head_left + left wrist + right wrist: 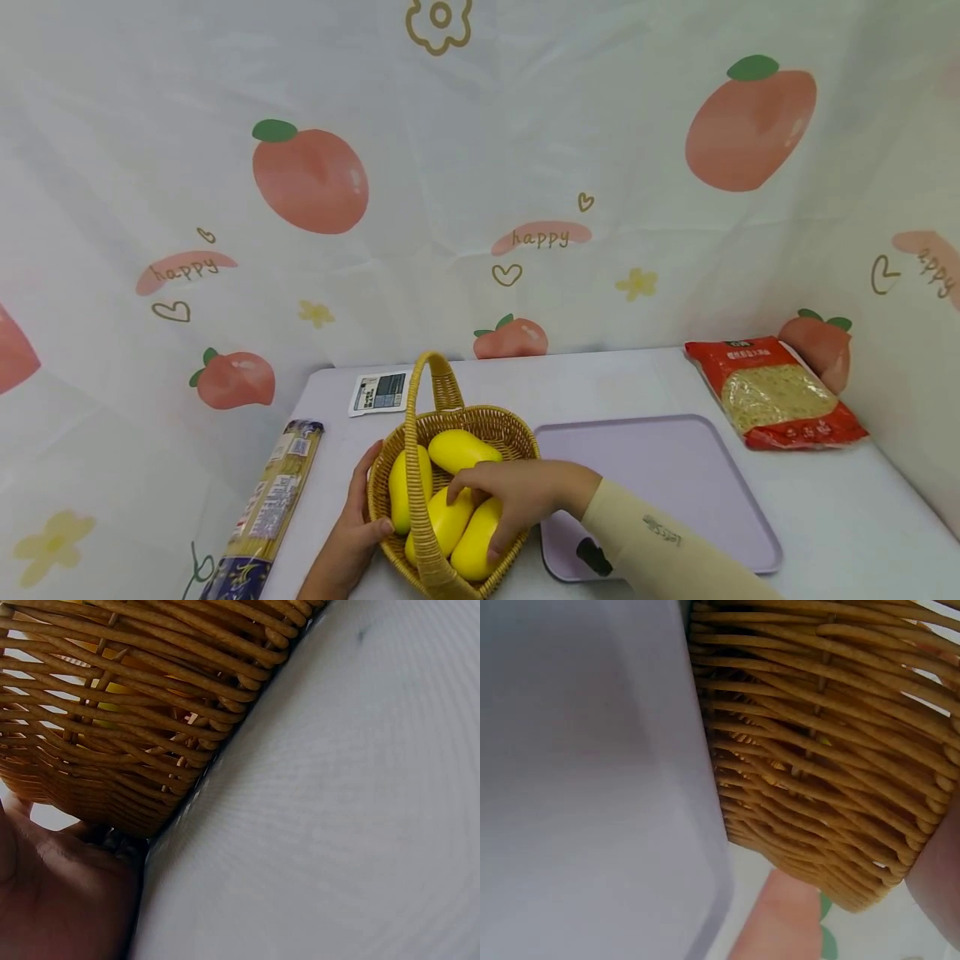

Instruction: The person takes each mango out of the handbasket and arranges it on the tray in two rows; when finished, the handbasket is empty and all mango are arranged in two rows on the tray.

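A wicker basket (513, 425) with an arched handle stands at the table's front, with several yellow mangoes inside. Its woven side fills much of both wrist views. My left hand (351, 533) holds the basket's left side, thumb at the rim and fingers along the outer wall. Reaching over the right rim, my right hand (517, 492) grips a mango (477, 542) at the front right, thumb on its near side and fingers bent over its far side. Another mango (450, 518) lies beside it under the fingertips. Two more mangoes rest at the left and back.
A lilac tray (720, 500) lies right of the basket, partly under my right forearm. Beyond it, at the back right, is a red bag of pasta (776, 396). A long noodle pack (266, 508) lies at the left edge, and a small white packet (378, 393) behind the basket.
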A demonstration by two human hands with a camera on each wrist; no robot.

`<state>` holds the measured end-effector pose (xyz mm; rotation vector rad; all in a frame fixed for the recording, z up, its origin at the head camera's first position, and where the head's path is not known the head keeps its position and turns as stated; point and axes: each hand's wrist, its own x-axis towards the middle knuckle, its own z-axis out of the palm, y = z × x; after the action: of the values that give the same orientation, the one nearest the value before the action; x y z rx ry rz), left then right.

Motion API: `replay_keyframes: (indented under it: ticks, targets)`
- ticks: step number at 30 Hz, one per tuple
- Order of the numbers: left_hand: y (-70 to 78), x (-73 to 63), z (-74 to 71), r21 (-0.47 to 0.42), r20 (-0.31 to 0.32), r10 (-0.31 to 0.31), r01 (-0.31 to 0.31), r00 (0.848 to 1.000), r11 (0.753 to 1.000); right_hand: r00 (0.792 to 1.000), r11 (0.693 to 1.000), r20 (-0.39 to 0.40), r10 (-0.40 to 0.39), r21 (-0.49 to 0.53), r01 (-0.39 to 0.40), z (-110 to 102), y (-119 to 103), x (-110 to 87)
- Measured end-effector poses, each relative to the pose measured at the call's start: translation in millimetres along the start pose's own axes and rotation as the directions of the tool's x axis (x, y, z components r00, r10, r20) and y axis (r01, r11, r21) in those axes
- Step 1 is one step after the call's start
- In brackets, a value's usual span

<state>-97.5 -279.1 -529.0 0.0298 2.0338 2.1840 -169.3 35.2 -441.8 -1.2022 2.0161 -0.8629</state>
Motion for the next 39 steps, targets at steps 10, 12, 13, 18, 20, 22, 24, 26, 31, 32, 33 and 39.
replay_keyframes:
  ticks: [10,12,13,18,20,22,24,26,31,32,33,39]
  targets:
    - [1.9,-0.7,1.5,0.007,-0.004,-0.006,0.006,1.0,1.0,1.0,0.978,0.027,-0.002,-0.207,0.008,6.2,-3.9,6.1]
    - [1.3,-0.1,0.7,0.006,-0.005,-0.012,0.012,1.0,1.0,1.0,0.977,0.03,0.004,-0.214,0.002,5.5,-5.0,6.2]
    - [0.9,0.2,0.2,0.005,-0.003,-0.012,0.012,1.0,1.0,0.999,0.976,0.031,0.006,-0.216,0.001,5.2,-5.4,6.2]
    - [0.2,2.1,0.2,0.008,-0.006,-0.011,0.011,1.0,1.0,0.999,0.97,0.032,0.019,-0.242,-0.011,4.0,-5.9,6.1]
    - [0.3,2.5,0.7,0.01,-0.008,-0.009,0.009,1.0,1.0,0.999,0.968,0.024,0.036,-0.25,-0.029,3.2,-6.7,5.3]
    - [0.3,2.4,0.9,0.009,-0.007,-0.008,0.008,1.0,1.0,0.998,0.97,0.015,0.053,-0.239,-0.048,1.9,-7.9,4.4]
    - [0.3,1.9,0.9,0.008,-0.006,-0.005,0.005,1.0,1.0,0.998,0.975,0.008,0.054,-0.218,-0.051,0.4,-9.4,3.2]
    - [-0.1,1.5,0.8,0.006,-0.005,-0.004,0.004,1.0,1.0,0.999,0.98,0.006,0.051,-0.194,-0.049,-1.8,-10.9,1.7]
    - [-1.1,1.9,0.3,0.005,-0.004,-0.002,0.002,1.0,1.0,0.999,0.983,-0.005,0.045,-0.176,-0.045,-9.1,-13.3,-4.4]
    - [-1.2,1.9,0.2,0.006,-0.005,-0.002,0.002,1.0,1.0,0.999,0.984,-0.013,0.046,-0.175,-0.047,-10.7,-13.5,-6.1]
    - [-1.1,1.9,0.2,0.006,-0.006,-0.002,0.002,1.0,1.0,0.999,0.984,-0.023,0.045,-0.173,-0.048,-12.1,-13.6,-7.6]
    - [0.8,1.4,1.0,0.012,-0.012,-0.012,0.012,1.0,1.0,0.985,0.991,-0.174,0.013,-0.131,-0.036,-17.9,-11.6,-16.3]
